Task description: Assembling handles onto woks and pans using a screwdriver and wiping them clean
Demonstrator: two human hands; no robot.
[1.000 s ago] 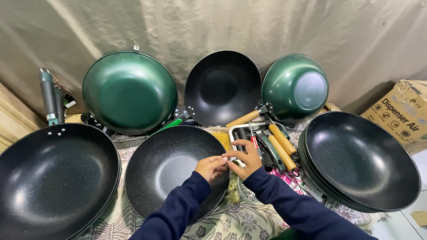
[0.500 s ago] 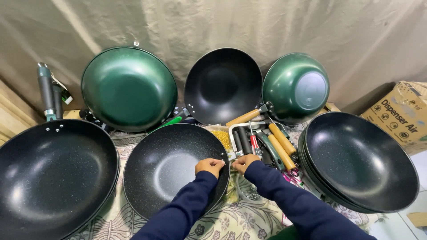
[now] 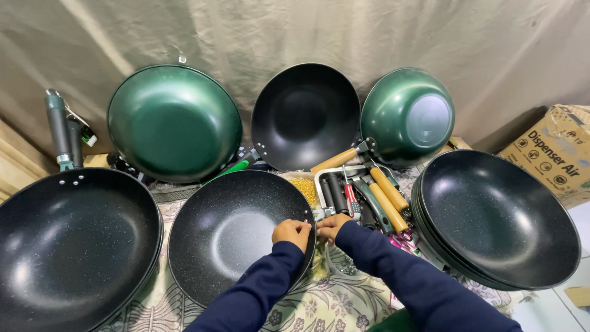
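A speckled black wok (image 3: 233,233) lies in front of me on a patterned cloth. My left hand (image 3: 292,233) pinches at its right rim, inside the pan, near the rivet holes. Just outside that rim my right hand (image 3: 332,226) is closed against the same spot. Whether either hand grips a small part there is too small to tell. Both arms are in dark blue sleeves.
A tray (image 3: 326,175) of wooden, black and green pan handles and a red-handled screwdriver (image 3: 351,201) sits right of the wok. Black woks lie at left (image 3: 67,246) and stacked at right (image 3: 498,218). Green pans (image 3: 175,123), (image 3: 409,117) and a black wok (image 3: 305,114) lean against the curtain. A cardboard box (image 3: 556,154) stands at far right.
Both hands moved slightly down and closed in on the wok's right rim. The right hand's fingers, spread a second ago, are curled now. The view shifted slightly.
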